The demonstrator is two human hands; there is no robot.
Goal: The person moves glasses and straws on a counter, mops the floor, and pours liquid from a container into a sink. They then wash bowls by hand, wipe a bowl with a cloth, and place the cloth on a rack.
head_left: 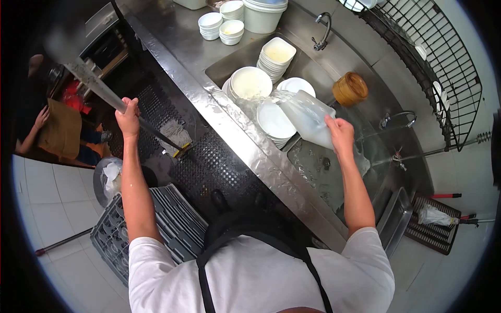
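Observation:
My left hand is closed around the long handle of a mop. The mop's white string head rests on the dark floor. Over the sink, my right hand grips a translucent plastic container, tilted to the left. Water pours from its mouth onto the dishes. Below the stream are stacked white bowls and a stack of white plates. Square white dishes stand stacked behind them, beside more plates.
A wooden cup-like container sits on the sink ledge. Water runs from a tap into the right basin. Small bowls and a white bucket stand on the counter. Grey racks are at my left. Another person holds cardboard.

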